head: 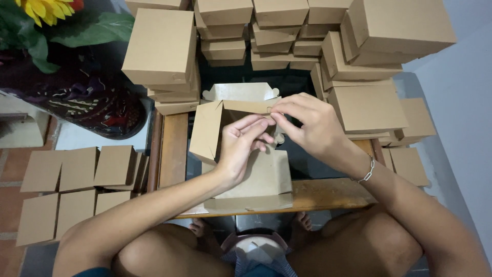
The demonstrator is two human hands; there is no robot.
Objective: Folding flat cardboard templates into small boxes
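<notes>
I see my left hand [241, 149] and right hand [307, 125] pinching a flap of the half-folded kraft box [251, 174] on the wooden table [174, 149]. Finished boxes [161, 46] stacked from ten to two o'clock; flat blanks [77, 169] at eight.

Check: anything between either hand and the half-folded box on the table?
Nothing visible. The left hand and right hand are both already on the half-folded box, fingertips pinching its flap at the top edge.
</notes>
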